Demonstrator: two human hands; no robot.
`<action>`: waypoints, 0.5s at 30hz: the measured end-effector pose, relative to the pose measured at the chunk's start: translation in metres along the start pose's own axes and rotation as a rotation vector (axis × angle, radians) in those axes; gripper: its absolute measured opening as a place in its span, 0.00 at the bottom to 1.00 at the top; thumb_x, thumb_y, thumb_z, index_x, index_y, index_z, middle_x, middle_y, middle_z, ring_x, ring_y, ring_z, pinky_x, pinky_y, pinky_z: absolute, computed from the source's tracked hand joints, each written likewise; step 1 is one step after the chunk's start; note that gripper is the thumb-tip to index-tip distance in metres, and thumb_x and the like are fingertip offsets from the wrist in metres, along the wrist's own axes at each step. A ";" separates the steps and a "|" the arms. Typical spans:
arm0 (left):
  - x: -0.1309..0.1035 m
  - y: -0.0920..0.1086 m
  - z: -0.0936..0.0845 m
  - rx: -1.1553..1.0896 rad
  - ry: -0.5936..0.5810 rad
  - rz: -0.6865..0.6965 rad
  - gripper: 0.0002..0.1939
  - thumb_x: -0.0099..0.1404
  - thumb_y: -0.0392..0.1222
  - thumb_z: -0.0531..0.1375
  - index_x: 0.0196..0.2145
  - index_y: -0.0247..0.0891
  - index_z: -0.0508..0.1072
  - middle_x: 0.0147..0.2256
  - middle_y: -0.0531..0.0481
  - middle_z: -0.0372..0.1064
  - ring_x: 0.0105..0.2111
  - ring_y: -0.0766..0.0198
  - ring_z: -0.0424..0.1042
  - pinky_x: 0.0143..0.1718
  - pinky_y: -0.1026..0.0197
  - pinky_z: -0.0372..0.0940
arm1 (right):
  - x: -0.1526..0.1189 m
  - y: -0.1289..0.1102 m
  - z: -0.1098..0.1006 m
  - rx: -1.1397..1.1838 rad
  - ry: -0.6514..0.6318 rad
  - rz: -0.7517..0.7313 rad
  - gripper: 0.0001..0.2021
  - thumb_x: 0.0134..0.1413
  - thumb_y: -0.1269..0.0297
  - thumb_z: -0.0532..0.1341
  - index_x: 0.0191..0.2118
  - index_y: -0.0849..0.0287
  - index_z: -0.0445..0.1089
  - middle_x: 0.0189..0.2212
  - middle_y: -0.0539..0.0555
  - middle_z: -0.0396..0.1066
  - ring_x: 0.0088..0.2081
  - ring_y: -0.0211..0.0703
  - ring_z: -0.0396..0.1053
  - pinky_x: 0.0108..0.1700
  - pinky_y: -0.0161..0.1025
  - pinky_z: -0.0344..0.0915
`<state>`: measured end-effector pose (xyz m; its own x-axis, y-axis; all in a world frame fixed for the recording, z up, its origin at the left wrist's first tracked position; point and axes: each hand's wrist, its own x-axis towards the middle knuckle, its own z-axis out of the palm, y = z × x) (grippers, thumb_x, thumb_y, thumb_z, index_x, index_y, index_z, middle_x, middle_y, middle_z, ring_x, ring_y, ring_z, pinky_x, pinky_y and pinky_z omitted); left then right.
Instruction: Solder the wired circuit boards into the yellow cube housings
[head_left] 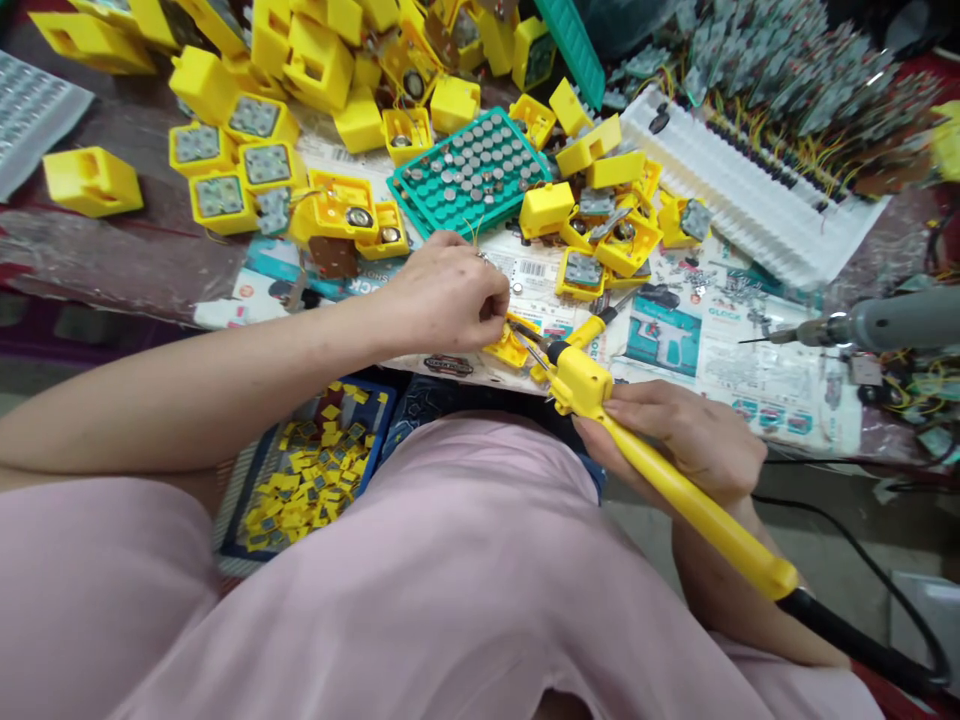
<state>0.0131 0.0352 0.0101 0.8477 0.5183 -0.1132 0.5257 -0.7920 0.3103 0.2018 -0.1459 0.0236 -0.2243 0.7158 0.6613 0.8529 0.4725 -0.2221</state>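
My right hand [686,435] is wrapped around a yellow soldering gun [675,490], its metal tip pointing left and a black cable trailing from its rear. The tip reaches a small yellow plastic housing [510,347] near the table's front edge. Over that housing my left hand [454,295] is closed, thumb and fingers pinched together; what they hold is too small or hidden to name. Thin wires stick up behind the left knuckles. A yellow-handled screwdriver [589,332] lies just beyond the soldering tip. Past my left hand sits a green tray [450,212] dotted with round button cells.
Yellow housings [319,65] are heaped at the back, some fitted with grey parts. A white foam tray [750,190] with wired parts lies at the back right. An electric screwdriver [892,325] juts in from the right. Below the table is a blue crate [379,425] of small yellow pieces.
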 end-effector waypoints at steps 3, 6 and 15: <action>0.000 -0.001 0.000 -0.002 0.001 0.008 0.10 0.58 0.43 0.56 0.29 0.41 0.78 0.26 0.53 0.73 0.38 0.58 0.73 0.55 0.49 0.60 | -0.005 0.002 -0.004 -0.037 0.053 0.058 0.11 0.50 0.67 0.72 0.34 0.54 0.68 0.25 0.46 0.78 0.23 0.39 0.77 0.23 0.30 0.73; 0.000 -0.002 0.000 -0.003 -0.003 0.011 0.10 0.58 0.43 0.56 0.30 0.40 0.78 0.27 0.53 0.73 0.38 0.58 0.73 0.54 0.50 0.60 | -0.015 0.004 -0.009 0.018 0.071 0.135 0.13 0.47 0.69 0.73 0.35 0.54 0.70 0.27 0.48 0.79 0.25 0.40 0.78 0.25 0.32 0.74; 0.001 0.002 -0.003 0.071 -0.041 -0.011 0.13 0.59 0.44 0.55 0.32 0.40 0.79 0.30 0.51 0.76 0.39 0.59 0.75 0.50 0.55 0.62 | -0.031 0.005 -0.002 0.103 0.136 0.217 0.19 0.42 0.70 0.75 0.42 0.54 0.73 0.30 0.48 0.79 0.28 0.41 0.78 0.29 0.33 0.76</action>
<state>0.0150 0.0347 0.0135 0.8435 0.5141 -0.1556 0.5371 -0.8083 0.2411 0.2141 -0.1671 0.0035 0.0298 0.7336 0.6789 0.8199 0.3706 -0.4364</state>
